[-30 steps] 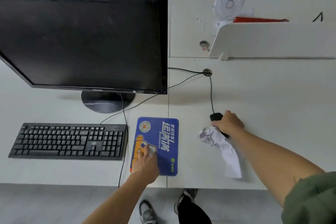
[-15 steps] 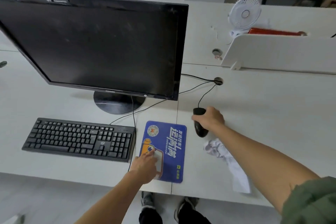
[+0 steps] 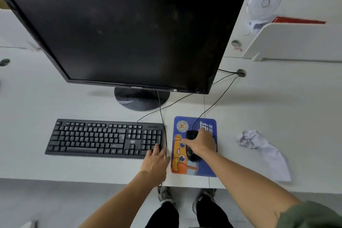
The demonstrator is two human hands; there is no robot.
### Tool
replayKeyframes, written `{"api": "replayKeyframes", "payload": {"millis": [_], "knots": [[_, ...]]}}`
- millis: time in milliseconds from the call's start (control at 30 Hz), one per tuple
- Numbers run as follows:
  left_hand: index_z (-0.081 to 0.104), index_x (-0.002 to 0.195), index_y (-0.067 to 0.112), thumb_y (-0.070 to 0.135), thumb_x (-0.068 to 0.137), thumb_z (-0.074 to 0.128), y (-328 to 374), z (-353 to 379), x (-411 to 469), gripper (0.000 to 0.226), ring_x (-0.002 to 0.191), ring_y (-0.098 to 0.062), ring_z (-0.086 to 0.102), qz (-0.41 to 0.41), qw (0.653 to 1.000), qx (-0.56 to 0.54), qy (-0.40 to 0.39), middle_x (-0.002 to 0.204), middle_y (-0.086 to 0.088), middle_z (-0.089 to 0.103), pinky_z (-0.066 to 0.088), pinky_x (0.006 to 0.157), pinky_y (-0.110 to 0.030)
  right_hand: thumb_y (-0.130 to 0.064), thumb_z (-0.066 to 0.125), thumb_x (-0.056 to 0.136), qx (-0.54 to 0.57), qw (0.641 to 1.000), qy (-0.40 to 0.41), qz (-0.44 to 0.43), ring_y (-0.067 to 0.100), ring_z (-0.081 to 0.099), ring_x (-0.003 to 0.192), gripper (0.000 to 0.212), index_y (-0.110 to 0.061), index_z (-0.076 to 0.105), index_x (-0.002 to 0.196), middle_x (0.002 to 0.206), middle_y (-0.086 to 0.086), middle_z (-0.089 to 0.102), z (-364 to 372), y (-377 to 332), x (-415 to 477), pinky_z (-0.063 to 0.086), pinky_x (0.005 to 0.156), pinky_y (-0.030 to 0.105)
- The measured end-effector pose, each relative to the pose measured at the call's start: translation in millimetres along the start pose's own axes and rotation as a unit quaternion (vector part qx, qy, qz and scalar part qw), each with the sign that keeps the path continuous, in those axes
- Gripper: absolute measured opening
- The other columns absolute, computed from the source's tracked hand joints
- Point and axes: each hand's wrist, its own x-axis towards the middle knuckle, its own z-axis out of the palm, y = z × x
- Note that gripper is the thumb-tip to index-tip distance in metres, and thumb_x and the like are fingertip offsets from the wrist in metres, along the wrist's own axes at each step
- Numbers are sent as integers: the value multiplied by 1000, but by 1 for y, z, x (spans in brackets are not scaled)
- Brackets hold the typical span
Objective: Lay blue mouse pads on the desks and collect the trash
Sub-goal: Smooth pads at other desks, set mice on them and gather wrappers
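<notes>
A blue mouse pad (image 3: 203, 166) with an orange cartoon print lies flat on the white desk (image 3: 74, 168), just right of the black keyboard (image 3: 103, 139). My right hand (image 3: 200, 144) grips a black wired mouse (image 3: 190, 151) that rests on the pad. My left hand (image 3: 155, 161) lies flat, fingers apart, on the desk at the keyboard's right end, touching its corner. A crumpled white paper (image 3: 259, 150) lies on the desk to the right of the pad, apart from both hands.
A large black monitor (image 3: 129, 33) stands behind the keyboard, its cables running to a desk hole (image 3: 241, 73). A white fan (image 3: 262, 5) and a white divider with a red folder (image 3: 298, 21) stand at the back right. My feet show below the desk edge.
My right hand carried the mouse from the bare desk leftward onto the blue pad. My left hand left the pad and moved to the keyboard's right end. The crumpled paper stayed put.
</notes>
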Motion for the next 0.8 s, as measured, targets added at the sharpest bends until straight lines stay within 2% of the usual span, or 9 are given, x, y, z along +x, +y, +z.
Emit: {"api": "replayKeyframes", "payload": {"millis": [100,300,400,467,567,667,800], "knots": [[29,148,22,24,93,51,-6,1,-1,60,146,-43,-5,36,999,26,-19,158,-10,17,18,115,-55,-63,76,66,0,999,35,8,26,58,111,81,-15,48,125,124,5,56,8,-3,-1,56,76,36],[26,150,23,24,93,51,-8,10,-1,62,144,-46,-10,55,997,54,-21,159,-12,12,17,114,-57,-63,72,71,-17,998,56,8,23,54,113,77,-16,46,127,125,5,51,15,-2,-7,49,68,30],[30,148,23,22,92,50,-11,7,-4,59,145,-45,-9,61,996,57,-23,159,-12,12,17,114,-57,-66,68,73,-30,999,45,5,25,52,118,80,-15,45,130,129,6,49,14,0,-8,52,76,34],[32,147,22,20,93,49,-11,3,-8,56,146,-43,0,64,997,43,-9,157,-13,15,20,114,-55,-68,65,75,-36,999,30,6,27,52,119,82,-14,44,132,132,8,48,9,0,-10,52,80,36],[35,144,20,19,95,46,-10,-6,-21,51,137,-33,29,52,998,-6,36,148,-14,32,28,111,-48,-70,57,79,-51,998,27,-10,29,52,122,83,-13,42,138,136,9,48,-9,-4,-14,51,84,37],[47,134,17,18,96,44,-11,-10,-47,38,124,-27,45,15,996,-49,74,134,-10,49,35,107,-42,-60,55,88,-94,989,56,-96,25,55,115,63,-15,50,132,129,7,54,-32,-13,-23,47,79,32],[54,125,16,21,96,42,-24,-6,-80,32,115,-26,56,-67,987,-91,110,127,-7,58,43,96,-39,-42,49,96,-146,961,62,-227,24,58,106,39,-14,55,124,120,6,60,-50,-42,-33,47,79,34]]}}
